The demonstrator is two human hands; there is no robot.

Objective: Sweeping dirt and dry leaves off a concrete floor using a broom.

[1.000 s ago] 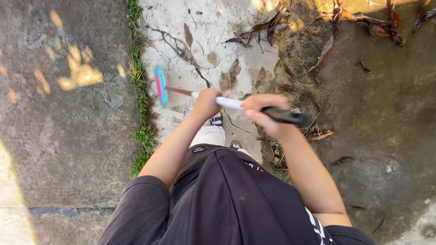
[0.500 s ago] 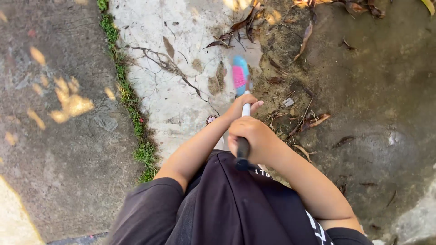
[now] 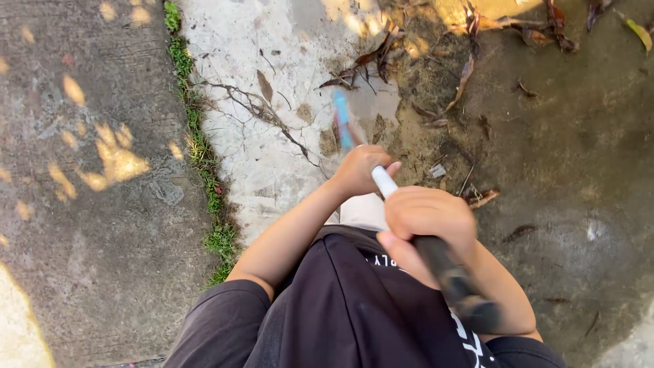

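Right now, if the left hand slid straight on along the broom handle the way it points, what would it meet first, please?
The left hand would probably meet the blurred blue broom head first, just beyond it over the pale concrete slab; depth is hard to judge.

Pale cracked concrete ground (image 3: pixel 272 163) is carrying dry leaves (image 3: pixel 371 61) and twigs (image 3: pixel 259 109); a grass strip (image 3: pixel 201 150) is bordering it, dirt (image 3: pixel 579 150) lying rightward.

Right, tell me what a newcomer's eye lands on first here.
First the two hands gripping a long broom handle at centre: the left hand further down it, the right hand nearer the dark grip end. Next, the blurred blue broom head over a pale concrete slab, with dry leaves on muddy ground to the right and a grass strip left.
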